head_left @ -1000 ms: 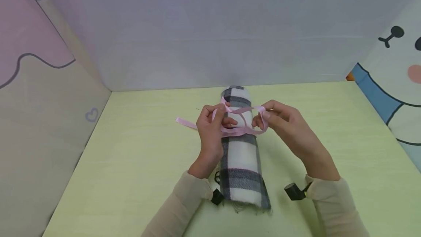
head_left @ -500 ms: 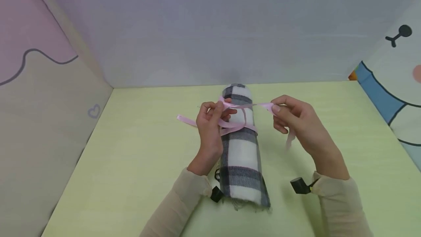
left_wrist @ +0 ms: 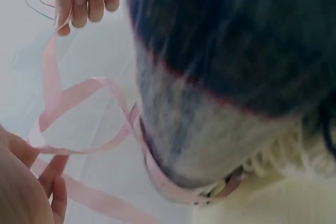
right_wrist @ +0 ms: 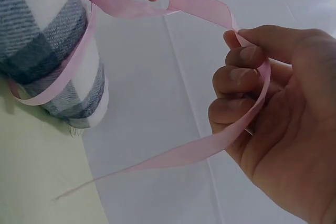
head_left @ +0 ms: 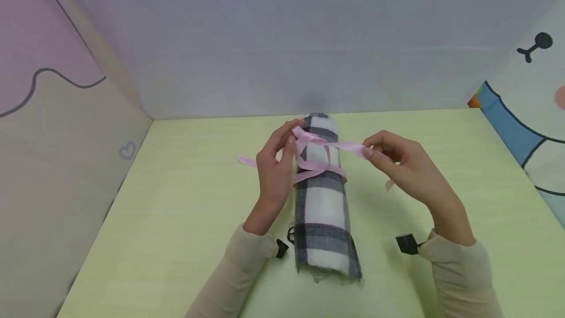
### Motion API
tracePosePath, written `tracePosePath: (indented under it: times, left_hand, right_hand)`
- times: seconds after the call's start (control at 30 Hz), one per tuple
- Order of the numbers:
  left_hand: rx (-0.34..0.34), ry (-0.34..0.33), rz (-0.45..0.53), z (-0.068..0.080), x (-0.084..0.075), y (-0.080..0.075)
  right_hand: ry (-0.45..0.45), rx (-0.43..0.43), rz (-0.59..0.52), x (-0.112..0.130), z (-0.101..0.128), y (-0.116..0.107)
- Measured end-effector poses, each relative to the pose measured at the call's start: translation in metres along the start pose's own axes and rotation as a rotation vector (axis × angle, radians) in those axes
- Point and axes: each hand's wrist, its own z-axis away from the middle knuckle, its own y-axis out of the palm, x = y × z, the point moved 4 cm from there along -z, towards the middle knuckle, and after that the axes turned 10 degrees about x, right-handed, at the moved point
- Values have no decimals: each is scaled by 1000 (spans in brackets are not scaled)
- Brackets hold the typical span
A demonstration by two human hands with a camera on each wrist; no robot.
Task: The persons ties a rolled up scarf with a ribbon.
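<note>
A rolled black, grey and white plaid scarf [head_left: 324, 210] with a fringed end lies lengthwise on the table. Around its middle goes a pink ribbon [head_left: 311, 166], with a loose loop raised above the roll. On the left, my left hand [head_left: 274, 173] holds the raised loop between thumb and fingers; its exact grip is partly hidden. My right hand [head_left: 408, 168], right of the roll, pinches the ribbon between thumb and forefinger and draws a stretch of it sideways. In the right wrist view the ribbon's tail [right_wrist: 184, 153] runs across the curled fingers and hangs free.
The pale green table [head_left: 185, 229] extends on both sides of the roll. A grey-white backdrop [head_left: 282, 53] rises behind it, with printed side panels left and right. A thin dark loop [head_left: 291, 234] shows beside the scarf's lower left edge.
My right hand has moved right, drawing the ribbon out from a wide loop into a straighter stretch. My left hand has shifted slightly left and its fingers have spread around the raised loop.
</note>
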Motion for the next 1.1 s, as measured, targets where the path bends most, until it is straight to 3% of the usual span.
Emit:
tracePosePath:
  times: [0.2,0.27,0.37,0.47,0.63,0.77,1.1]
  left_hand:
    - [-44,49,-533,0,-8,-11]
    - [-44,58,-666,-1,-11,-14]
    - [-22,53,-794,-2,-16,-17]
    - [7,22,-846,-2,-20,-21]
    - [89,-19,-860,0,-22,-28]
    - [220,-49,-795,-1,-18,-32]
    - [554,-323,-320,1,-2,-50]
  right_hand:
    - [-22,-33,175,4,3,2]
    - [-32,-42,240,7,2,3]
    - [-54,-48,304,9,1,5]
    - [-77,-54,346,9,1,6]
    - [-95,-65,373,7,1,5]
    - [-87,-55,364,5,0,5]
    - [-71,-40,337,-3,-3,4]
